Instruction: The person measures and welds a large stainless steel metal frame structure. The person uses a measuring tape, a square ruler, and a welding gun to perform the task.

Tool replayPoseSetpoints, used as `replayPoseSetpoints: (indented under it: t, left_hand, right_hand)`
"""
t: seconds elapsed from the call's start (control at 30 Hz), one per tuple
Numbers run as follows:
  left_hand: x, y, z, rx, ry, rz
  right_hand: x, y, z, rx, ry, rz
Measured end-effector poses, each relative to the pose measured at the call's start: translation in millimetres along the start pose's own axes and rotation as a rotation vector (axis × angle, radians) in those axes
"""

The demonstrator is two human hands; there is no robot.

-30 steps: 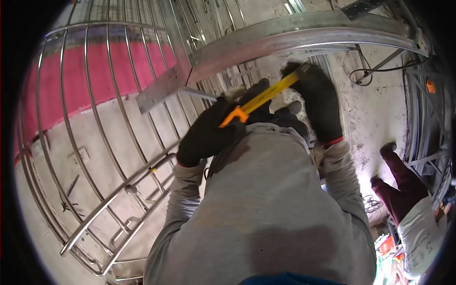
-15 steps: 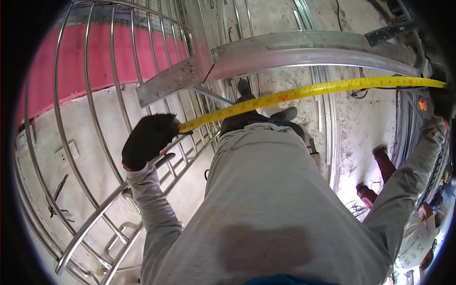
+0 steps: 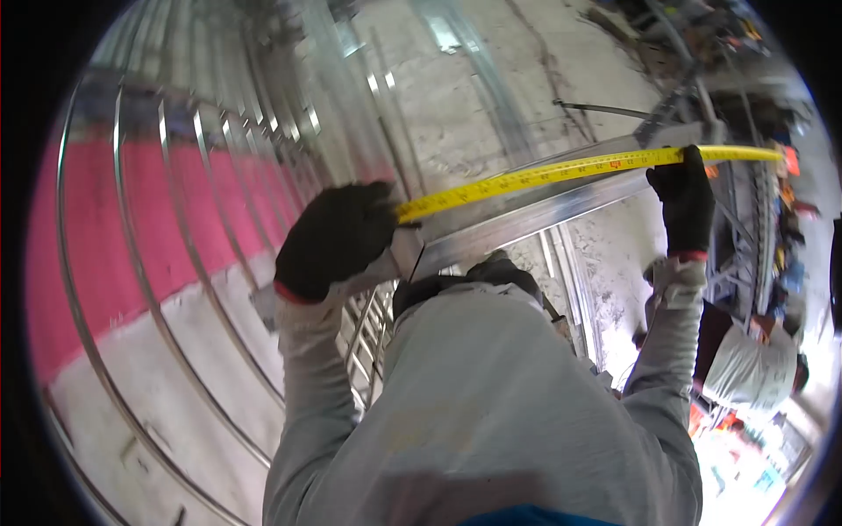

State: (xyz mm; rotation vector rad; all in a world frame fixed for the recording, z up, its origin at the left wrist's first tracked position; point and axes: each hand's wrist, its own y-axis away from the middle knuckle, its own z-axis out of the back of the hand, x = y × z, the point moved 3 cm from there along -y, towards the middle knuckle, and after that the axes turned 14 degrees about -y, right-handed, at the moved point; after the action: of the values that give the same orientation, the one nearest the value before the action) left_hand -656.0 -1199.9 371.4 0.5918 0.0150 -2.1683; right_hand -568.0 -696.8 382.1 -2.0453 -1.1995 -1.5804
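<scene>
A yellow tape measure blade (image 3: 526,180) stretches across the view between my two black-gloved hands. At its left end my left hand (image 3: 342,237) is closed around it, and whatever sits inside the fist is hidden by the glove. Further right, my right hand (image 3: 684,197) pinches the blade from below, with a length running on past the fingers. Beneath the tape lies a metal beam (image 3: 544,210), joined at a corner near my left hand. The tape overlaps this beam in the view.
Shiny metal bars (image 3: 145,289) form a grille on the left, before a pink and white wall (image 3: 123,237). Long metal strips (image 3: 474,70) lie on the stained floor (image 3: 421,79). A person in a light shirt (image 3: 754,368) is at the right, near metal racks (image 3: 745,219).
My right hand has come inward from the far right edge and now grips the blade. My left hand has risen and shifted right over the beam's corner. The view has tilted.
</scene>
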Motion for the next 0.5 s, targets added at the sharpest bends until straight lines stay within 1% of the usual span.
replayPoseSetpoints:
  t: [0.03, 0.07, 0.1, 0.13, 0.17, 0.2, 0.23, 0.27, 0.3, 0.33, 0.4, 0.43, 0.5]
  left_hand:
    - [19.5, 9.4, -22.5, -0.324, -0.323, -0.433]
    - [6.0, 13.2, 2.2, -0.159, -0.416, -0.358]
    - [34.4, 17.3, -12.8, -0.17, -0.38, -0.388]
    - [56.5, 24.6, -14.5, -0.256, -0.469, -0.537]
    - [63.9, 31.8, -7.8, -0.066, -0.6, -0.418]
    - [60.5, 37.9, 1.0, -0.185, -0.718, -0.423]
    - [91.4, 47.8, -4.7, -0.103, -0.751, -0.466]
    - [105.0, 64.2, -8.4, -0.056, -0.848, -0.38]
    - [100.3, 77.9, 4.6, -0.176, -0.684, -0.432]
    - [120.9, 95.7, -12.8, -0.113, -0.734, -0.3]
    - [103.4, 103.6, -5.2, 0.01, -0.67, -0.299]
    - [104.2, 110.6, -5.3, 0.019, -0.684, -0.297]
    - [104.8, 122.5, -11.1, 0.127, -0.687, -0.247]
  right_hand:
    - [6.7, -18.5, 12.3, 0.012, -0.041, -0.005]
    - [10.4, -58.0, 46.0, 0.096, -0.163, -0.036]
    - [18.7, -68.4, 54.6, -0.041, -0.177, 0.036]
    - [23.2, -99.3, 101.6, 0.054, -0.142, -0.043]
    - [21.2, -132.0, 140.8, 0.164, -0.079, -0.065]
    - [26.2, -131.2, 133.8, -0.035, -0.028, -0.119]
    - [31.4, -127.1, 125.4, -0.234, 0.004, -0.179]
    - [30.5, -123.0, 111.5, -0.297, 0.082, -0.175]
    - [22.7, -131.1, 112.8, -0.266, 0.177, -0.187]
    - [12.1, -134.8, 107.8, -0.242, 0.244, -0.174]
    - [-4.2, -138.7, 92.3, -0.231, 0.256, -0.173]
    - [-11.2, -139.5, 86.3, -0.229, 0.241, -0.181]
    - [-17.4, -141.5, 80.8, -0.224, 0.253, -0.136]
